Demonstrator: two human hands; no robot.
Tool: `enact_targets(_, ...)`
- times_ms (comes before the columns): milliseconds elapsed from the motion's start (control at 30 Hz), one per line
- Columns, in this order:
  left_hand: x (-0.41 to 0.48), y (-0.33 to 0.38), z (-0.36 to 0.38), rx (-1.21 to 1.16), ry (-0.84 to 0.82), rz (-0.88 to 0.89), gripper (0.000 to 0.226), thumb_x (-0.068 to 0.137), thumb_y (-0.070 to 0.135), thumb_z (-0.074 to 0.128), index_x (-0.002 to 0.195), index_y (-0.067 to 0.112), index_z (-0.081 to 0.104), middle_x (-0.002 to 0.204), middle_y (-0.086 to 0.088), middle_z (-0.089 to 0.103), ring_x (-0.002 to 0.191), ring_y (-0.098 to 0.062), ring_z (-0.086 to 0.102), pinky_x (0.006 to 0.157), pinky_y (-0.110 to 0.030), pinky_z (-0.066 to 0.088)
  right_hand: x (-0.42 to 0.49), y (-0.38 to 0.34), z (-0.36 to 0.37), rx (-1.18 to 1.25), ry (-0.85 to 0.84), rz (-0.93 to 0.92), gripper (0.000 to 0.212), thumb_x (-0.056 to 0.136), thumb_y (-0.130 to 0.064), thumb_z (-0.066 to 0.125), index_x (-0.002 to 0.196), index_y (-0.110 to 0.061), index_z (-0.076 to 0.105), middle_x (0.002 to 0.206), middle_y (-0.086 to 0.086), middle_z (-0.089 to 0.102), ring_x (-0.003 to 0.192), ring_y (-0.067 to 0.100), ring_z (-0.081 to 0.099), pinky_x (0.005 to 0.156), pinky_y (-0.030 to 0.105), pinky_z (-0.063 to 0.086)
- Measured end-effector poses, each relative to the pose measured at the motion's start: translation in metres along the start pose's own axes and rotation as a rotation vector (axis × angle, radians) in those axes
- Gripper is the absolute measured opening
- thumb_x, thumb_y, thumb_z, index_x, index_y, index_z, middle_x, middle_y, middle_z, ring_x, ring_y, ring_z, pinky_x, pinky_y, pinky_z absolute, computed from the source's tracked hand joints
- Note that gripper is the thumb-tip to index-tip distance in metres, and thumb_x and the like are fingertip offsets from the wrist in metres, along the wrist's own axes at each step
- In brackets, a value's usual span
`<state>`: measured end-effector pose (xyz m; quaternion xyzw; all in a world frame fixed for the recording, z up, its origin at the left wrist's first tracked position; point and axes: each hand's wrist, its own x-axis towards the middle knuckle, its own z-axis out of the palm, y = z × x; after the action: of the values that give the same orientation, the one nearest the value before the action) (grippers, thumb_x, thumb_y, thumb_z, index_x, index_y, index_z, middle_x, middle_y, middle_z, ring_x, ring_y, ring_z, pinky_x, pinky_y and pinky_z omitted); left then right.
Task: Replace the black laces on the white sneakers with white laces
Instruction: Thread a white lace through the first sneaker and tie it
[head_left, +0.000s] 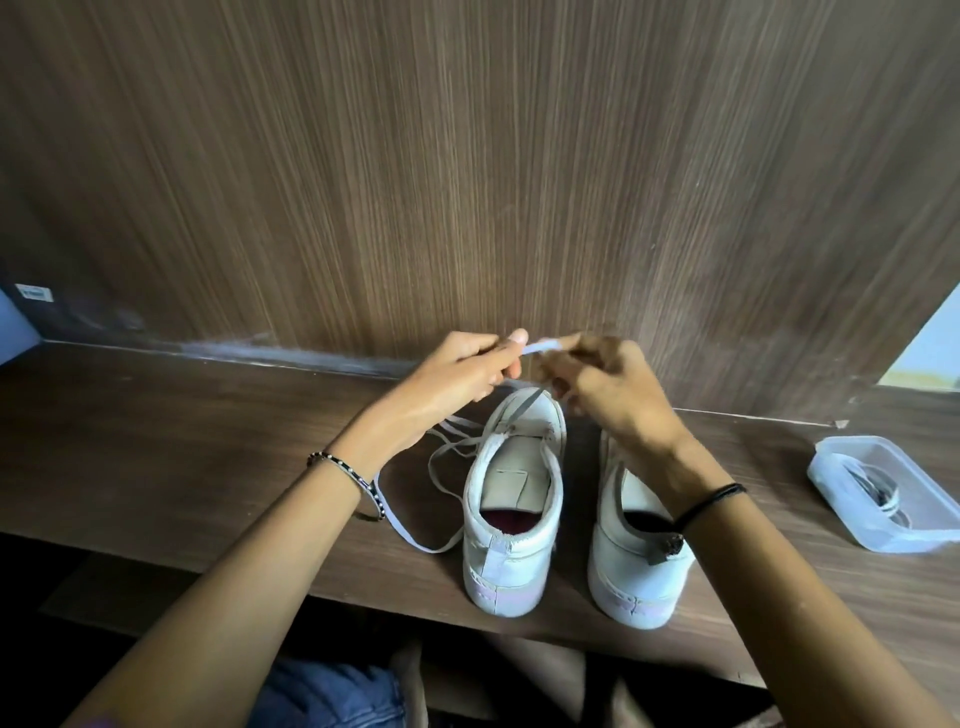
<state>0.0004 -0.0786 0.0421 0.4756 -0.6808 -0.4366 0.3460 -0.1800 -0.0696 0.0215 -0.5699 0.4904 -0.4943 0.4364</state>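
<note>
white lace (539, 347) | pinched: left grip (457, 375), right grip (609, 387) | above sneaker (500, 553)

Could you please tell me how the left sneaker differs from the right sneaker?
The left sneaker carries a white lace, partly threaded; the right sneaker shows none. The left sneaker is in plain view; the right forearm crosses the right sneaker. Both are white, upright, heels toward camera.

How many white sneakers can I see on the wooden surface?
2. The left sneaker stands in the middle, heel toward the camera, with a white lace trailing beside it. The right sneaker stands next to it, partly covered by the right forearm. No others show.
</note>
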Motion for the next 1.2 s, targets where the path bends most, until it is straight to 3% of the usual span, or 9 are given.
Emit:
enact_targets(133,0.000,-0.012,-0.014,-0.026,0.039,-0.065,0.039,0.106,0.039,0.048,0.073,0.018,0.050,0.060,0.013,0.037,0.054,-0.003,0.031,0.053,-0.014,0.029,0.001,-0.012,-0.015,0.330,0.225,0.082,0.027,0.104,-0.026,0.057,0.091,-0.004,0.067,0.077,0.005,0.068,0.054,0.009,0.055,0.045,0.018,0.035)
enact_targets(267,0.002,-0.024,-0.024,0.005,0.115,-0.146,0.034,0.108,0.036,0.046,0.084,0.013,0.054,0.068,0.006,0.038,0.058,-0.005,0.033,0.054,-0.015,0.030,0.000,-0.009,-0.020,0.181,0.215,0.097,0.020,0.100,-0.018,0.056,0.103,0.000,0.065,0.093,0.011,0.071,0.061,0.014,0.061,0.046,0.018,0.039)
enact_targets(367,0.002,-0.022,-0.016,0.115,0.091,-0.081,0.036,0.104,0.039,0.052,0.091,0.010,0.068,0.078,0.001,0.051,0.073,-0.009,0.044,0.071,-0.023,0.037,-0.006,-0.007,-0.019,-0.289,0.066,-0.062,0.035,0.090,-0.025,0.065,0.123,-0.015,0.063,0.104,-0.008,0.068,0.096,0.008,0.064,0.085,0.028,0.052)
enact_targets(467,0.002,-0.011,0.000,0.140,0.021,0.051,0.029,0.099,0.041,0.062,0.083,0.019,0.073,0.077,-0.005,0.055,0.075,-0.011,0.047,0.073,-0.030,0.035,-0.011,-0.009,-0.012,-0.583,-0.130,-0.247,0.058,0.087,-0.029,0.071,0.142,-0.023,0.053,0.113,-0.018,0.061,0.107,-0.015,0.051,0.116,0.032,0.032)
enact_targets(667,0.001,-0.001,0.010,0.141,-0.029,0.074,0.028,0.096,0.035,0.068,0.082,0.012,0.075,0.068,-0.003,0.056,0.061,-0.004,0.043,0.058,-0.016,0.031,-0.007,-0.005,-0.013,-0.649,-0.142,-0.372,0.008,0.093,-0.023,0.072,0.098,-0.020,0.078,0.072,-0.021,0.070,0.074,-0.001,0.066,0.070,0.018,0.046)
enact_targets(800,0.002,-0.013,-0.007,0.185,-0.011,0.040,0.037,0.096,0.056,0.059,0.087,0.026,0.079,0.081,-0.017,0.061,0.079,-0.013,0.051,0.077,-0.033,0.038,-0.001,0.000,-0.034,-0.407,-0.057,-0.254,0.035,0.095,-0.050,0.067,0.080,-0.020,0.079,0.070,-0.004,0.074,0.064,0.004,0.058,0.065,0.033,0.047)
enact_targets(967,0.005,-0.031,-0.023,0.234,0.074,-0.074,0.038,0.104,0.043,0.050,0.088,0.022,0.076,0.075,0.006,0.054,0.076,-0.011,0.048,0.077,-0.031,0.038,0.008,0.004,-0.048,-0.060,0.327,-0.099,0.034,0.099,-0.041,0.064,0.088,-0.011,0.077,0.080,0.013,0.075,0.063,0.015,0.059,0.064,0.032,0.048)
enact_targets(1067,0.005,-0.031,-0.021,0.243,0.098,-0.079,0.036,0.106,0.040,0.048,0.091,0.019,0.074,0.076,0.003,0.052,0.063,-0.005,0.042,0.068,-0.029,0.035,0.006,0.008,-0.053,-0.295,0.247,-0.088,0.034,0.096,-0.045,0.065,0.086,-0.016,0.078,0.079,0.007,0.075,0.070,0.023,0.068,0.072,0.039,0.055)
enact_targets(1200,0.005,-0.019,-0.013,0.228,0.106,0.033,0.030,0.102,0.045,0.055,0.094,0.026,0.078,0.069,0.007,0.057,0.063,-0.003,0.049,0.072,-0.031,0.041,0.000,0.005,-0.041,-0.564,0.048,-0.199,0.029,0.092,-0.039,0.073,0.114,-0.020,0.075,0.106,-0.007,0.072,0.082,0.004,0.068,0.072,0.010,0.049)
